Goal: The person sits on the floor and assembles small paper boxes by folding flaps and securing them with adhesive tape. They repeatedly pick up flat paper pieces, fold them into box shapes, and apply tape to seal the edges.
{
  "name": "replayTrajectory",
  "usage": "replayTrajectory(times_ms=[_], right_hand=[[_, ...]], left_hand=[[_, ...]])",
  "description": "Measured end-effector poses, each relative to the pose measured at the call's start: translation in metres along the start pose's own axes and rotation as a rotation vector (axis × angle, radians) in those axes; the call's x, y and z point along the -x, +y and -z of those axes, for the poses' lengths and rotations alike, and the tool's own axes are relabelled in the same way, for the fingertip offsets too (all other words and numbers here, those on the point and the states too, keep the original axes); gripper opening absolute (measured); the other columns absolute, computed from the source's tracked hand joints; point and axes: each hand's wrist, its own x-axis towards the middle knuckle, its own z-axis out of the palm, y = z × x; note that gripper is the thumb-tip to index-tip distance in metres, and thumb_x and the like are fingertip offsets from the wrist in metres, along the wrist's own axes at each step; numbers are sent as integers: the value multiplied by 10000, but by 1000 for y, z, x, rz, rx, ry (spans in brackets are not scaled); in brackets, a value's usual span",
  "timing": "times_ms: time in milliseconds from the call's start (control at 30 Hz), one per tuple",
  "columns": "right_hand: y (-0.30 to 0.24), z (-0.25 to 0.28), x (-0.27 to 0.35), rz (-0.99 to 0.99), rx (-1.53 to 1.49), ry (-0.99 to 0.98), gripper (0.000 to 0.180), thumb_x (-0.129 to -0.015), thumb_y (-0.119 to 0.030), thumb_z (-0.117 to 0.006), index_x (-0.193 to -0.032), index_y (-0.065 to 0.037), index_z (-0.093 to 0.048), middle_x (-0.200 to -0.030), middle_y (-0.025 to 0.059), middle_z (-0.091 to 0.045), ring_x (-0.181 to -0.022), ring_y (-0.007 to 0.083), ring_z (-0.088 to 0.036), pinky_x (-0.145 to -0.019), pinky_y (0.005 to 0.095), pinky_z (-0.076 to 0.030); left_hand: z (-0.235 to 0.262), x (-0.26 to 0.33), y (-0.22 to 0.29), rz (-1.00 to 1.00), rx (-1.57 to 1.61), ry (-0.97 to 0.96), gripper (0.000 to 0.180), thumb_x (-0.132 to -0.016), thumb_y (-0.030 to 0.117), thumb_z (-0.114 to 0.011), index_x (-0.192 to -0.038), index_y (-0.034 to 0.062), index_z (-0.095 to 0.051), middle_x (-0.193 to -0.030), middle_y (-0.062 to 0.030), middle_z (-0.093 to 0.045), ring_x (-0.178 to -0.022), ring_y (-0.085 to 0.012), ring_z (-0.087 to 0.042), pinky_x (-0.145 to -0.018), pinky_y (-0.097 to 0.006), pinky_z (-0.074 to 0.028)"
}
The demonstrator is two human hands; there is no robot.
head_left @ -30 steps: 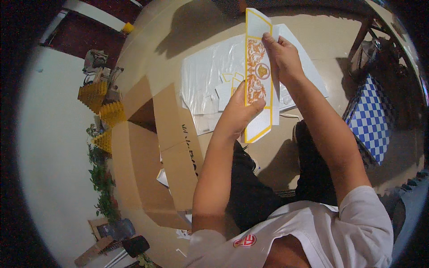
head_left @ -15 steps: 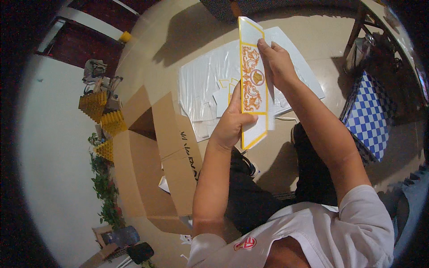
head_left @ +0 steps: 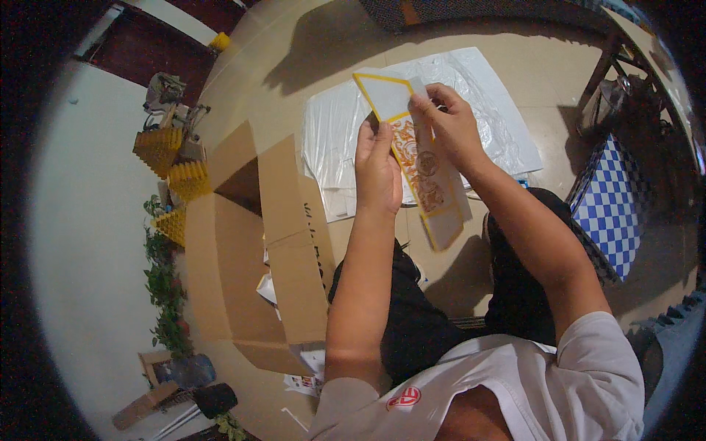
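A long printed card panel [head_left: 419,162], white with yellow edging and orange scroll patterns, hangs tilted between my hands. Its upper end leans left and its lower end points toward my knees. My left hand [head_left: 379,165] grips the panel's left edge, with the thumb near the yellow line. Across from it, my right hand [head_left: 448,121] pinches the right edge close to the upper section. A hazy, translucent look covers the lower half; I cannot tell whether that is a plastic layer or blur. Beneath lies a pile of white sheets with clear plastic film [head_left: 334,140].
An opened brown cardboard box [head_left: 294,242] with white pieces inside stands left of my legs. Blue-and-white checkered sheets [head_left: 607,209] are stacked at the right. Yellow stacked pieces [head_left: 158,151] and green plants [head_left: 165,283] line the left wall. Dark furniture legs stand far right.
The panel has swung from nearly upright to slanting, its top moving left and down. My left hand has moved up its left edge; my right hand has shifted slightly lower.
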Motion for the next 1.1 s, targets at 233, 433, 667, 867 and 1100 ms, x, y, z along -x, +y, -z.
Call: replayTrajectory(times_ms=[233,433,667,867,1100], right_hand=[[-12,3,5,-215,-374,-60,331,-880,-250,-653,-1075,11,-600,-898,57,-629,-788,109,-569,-696,256,-476],[-24,13,8,-277,-382,-237,214,-915,-248,-622,-1031,-69,-601,-898,9,-598,-824,81,-545,-761,231,-433],[-17,8,7,-360,-500,-206,274,-933,-312,-579,-1010,-51,-610,-896,24,-617,-794,98,-551,-723,253,-449],[-15,9,6,-477,-652,-217,307,-934,-297,-573,-1056,-16,-602,-908,55,-632,-799,129,-580,-728,278,-466],[-18,11,8,-469,-584,-218,341,-904,-307,-632,-1068,-11,-600,-918,53,-632,-826,127,-592,-735,291,-483]], left_hand=[[17,-8,12,-7,-164,86,221,-887,122,-640,-1053,22,-536,-1028,-99,-612,-982,-156,-576,-898,-288,-441],[23,-7,11,-89,-175,188,216,-865,109,-643,-1038,25,-543,-987,-80,-615,-944,-157,-570,-904,-297,-423],[24,-10,13,15,-159,156,253,-857,68,-615,-1092,15,-538,-1016,-82,-619,-962,-167,-573,-920,-299,-417],[19,-9,15,-23,-191,139,405,-840,4,-630,-1193,-19,-432,-1007,-123,-610,-944,-180,-583,-905,-316,-441],[14,-7,11,-186,-363,262,475,-859,1,-624,-1273,4,-392,-932,-91,-608,-872,-142,-587,-771,-250,-474]])
